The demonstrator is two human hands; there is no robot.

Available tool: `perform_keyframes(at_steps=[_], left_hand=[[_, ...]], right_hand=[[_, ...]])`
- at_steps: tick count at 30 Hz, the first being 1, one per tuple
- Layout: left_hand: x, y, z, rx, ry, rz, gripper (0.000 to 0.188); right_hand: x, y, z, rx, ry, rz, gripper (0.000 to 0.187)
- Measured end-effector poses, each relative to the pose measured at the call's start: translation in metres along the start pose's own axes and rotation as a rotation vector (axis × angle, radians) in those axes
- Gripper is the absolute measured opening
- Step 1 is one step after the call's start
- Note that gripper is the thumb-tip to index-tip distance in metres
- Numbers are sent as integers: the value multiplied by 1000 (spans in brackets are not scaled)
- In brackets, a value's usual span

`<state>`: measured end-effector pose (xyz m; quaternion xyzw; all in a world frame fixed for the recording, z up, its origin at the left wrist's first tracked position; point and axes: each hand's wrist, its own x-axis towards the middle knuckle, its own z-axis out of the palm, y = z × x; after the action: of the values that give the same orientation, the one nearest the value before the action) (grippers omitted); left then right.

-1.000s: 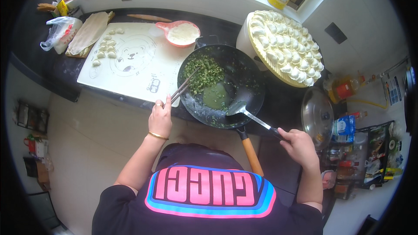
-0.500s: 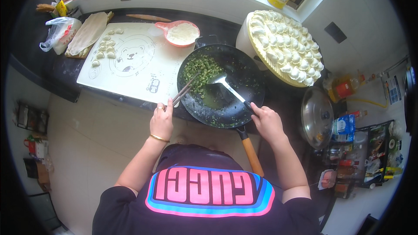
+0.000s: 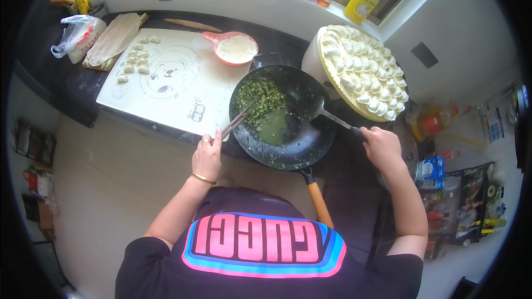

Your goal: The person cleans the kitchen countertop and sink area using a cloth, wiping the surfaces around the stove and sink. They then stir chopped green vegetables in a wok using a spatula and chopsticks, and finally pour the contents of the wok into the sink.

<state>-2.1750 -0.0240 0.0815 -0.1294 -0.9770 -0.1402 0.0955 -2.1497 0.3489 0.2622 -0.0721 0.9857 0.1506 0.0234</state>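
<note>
A dark wok (image 3: pixel 311 143) with a wooden handle (image 3: pixel 320 205) stands before me, with chopped green filling (image 3: pixel 260 99) heaped in its left half and greenish liquid beside the heap. My left hand (image 3: pixel 206 156) is closed around a pair of chopsticks (image 3: pixel 237 119) at the wok's left rim; their tips reach into the filling. A metal spatula (image 3: pixel 334 117) with a dark handle end is gripped in my right hand (image 3: pixel 382 147), beyond the right rim. The spatula's head is over the wok's right side, apart from the heap; whether it touches the wall I cannot tell.
Left of the wok lies a white mat (image 3: pixel 166 108) with several dumplings (image 3: pixel 137 58) and a pink scoop (image 3: pixel 236 50) of flour. Behind right, a yellow tray (image 3: pixel 354 99) full of dumplings rests on a white container. Bottles and a blue packet (image 3: pixel 430 173) stand at right.
My right hand has moved to the right, drawing the spatula from beside the filling to the wok's right side. My left hand and the chopsticks have hardly moved. The view has shifted slightly.
</note>
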Motion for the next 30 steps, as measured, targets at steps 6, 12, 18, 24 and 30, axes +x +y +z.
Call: perform_keyframes(at_steps=[6, 12, 18, 24, 30], left_hand=[[0, -1, 2, -46, -4, 15, 50], [1, -7, 1, -82, 28, -8, 52], [4, -4, -1, -64, 10, 26, 46], [3, -7, -2, -67, 14, 31, 46], [2, -8, 0, -66, 10, 27, 45]], right_hand=[[40, -26, 44, 179, 88, -23, 19], [37, -25, 11, 334, 92, -23, 28], [60, -40, 20, 581, 200, -37, 20], [74, -55, 27, 622, 217, 21, 16], [77, -67, 39, 659, 213, -22, 16]])
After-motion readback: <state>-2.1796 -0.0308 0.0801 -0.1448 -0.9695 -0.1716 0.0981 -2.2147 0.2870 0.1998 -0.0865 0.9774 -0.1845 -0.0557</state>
